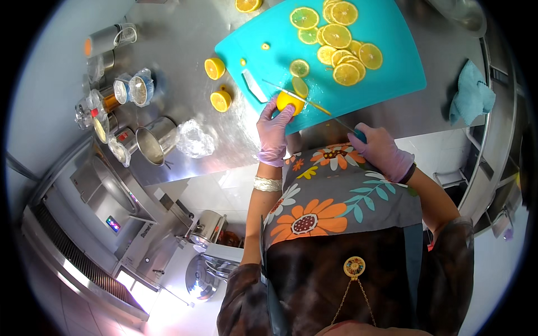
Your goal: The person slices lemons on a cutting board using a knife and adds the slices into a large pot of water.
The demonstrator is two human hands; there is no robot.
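In a thin purple glove, my left hand point(275, 126) grips a yellow lemon point(290, 103) on the turquoise cutting board point(378, 94), near its slotted handle. My right hand point(380, 149), gloved alike, is closed on the teal handle of a knife point(328, 112). The blade lies across the lemon's far side. A thin lemon slice point(300, 87) leans just beyond the blade, and another slice point(299, 68) lies flat behind it. Overlapping lemon slices point(336, 36) are spread over the far right part of the board. Two small end pieces point(265, 46) rest near its left edge.
Halved lemons point(220, 101) sit on the steel worktop point(180, 54) left of the board. Further left stand a steel pot point(156, 140), crumpled clear plastic point(195, 138), plastic-wrapped cups point(141, 90) and a metal pitcher point(110, 40). A folded teal cloth point(471, 93) lies at the right.
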